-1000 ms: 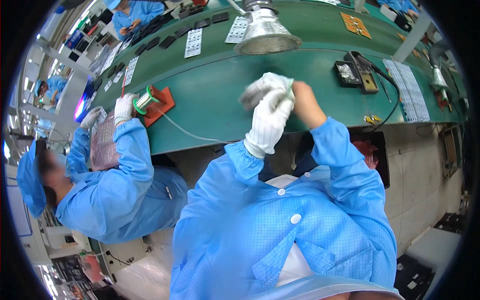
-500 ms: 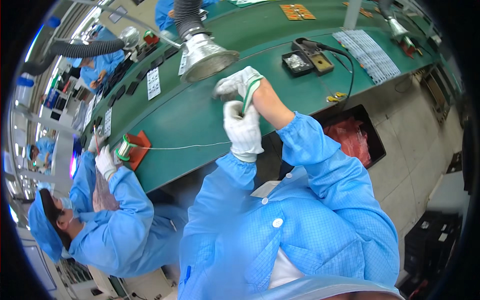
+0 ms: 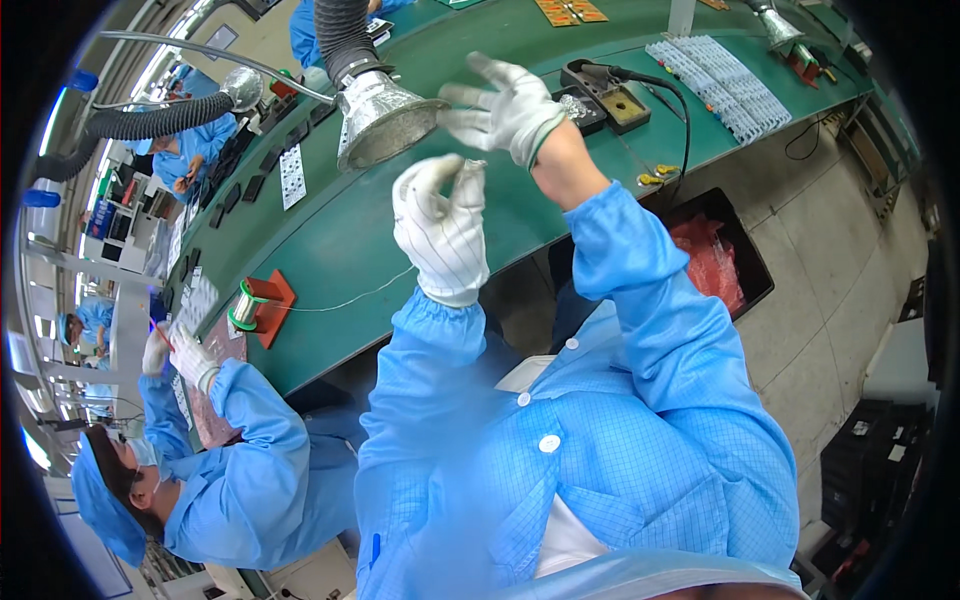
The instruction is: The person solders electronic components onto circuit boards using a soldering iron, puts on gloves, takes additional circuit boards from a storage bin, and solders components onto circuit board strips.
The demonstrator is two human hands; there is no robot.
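My left hand (image 3: 442, 232), in a white glove, is raised over the green bench with thumb and fingers curled together. A thin solder wire (image 3: 352, 301) runs to this hand from a spool (image 3: 247, 306) on an orange-red stand (image 3: 276, 308). The glove hides the wire where the hand closes on it. Up and to the right, my right hand (image 3: 508, 112), gloved too, has its fingers spread and holds nothing. Its fingertips are close to the mouth of a metal fume hood (image 3: 388, 122); whether they touch cannot be told.
Behind my right hand lie a soldering iron stand (image 3: 622, 100) and a black dish (image 3: 585, 108) of small shiny pieces. Yellow-handled cutters (image 3: 655, 176) lie near the bench edge. White boards (image 3: 720, 88) are farther right. A co-worker (image 3: 240, 470) works at the left.
My hands have moved apart from each other. The right has opened and risen away; the left has shifted left and up, its fingers now curled, with the solder wire trailing.
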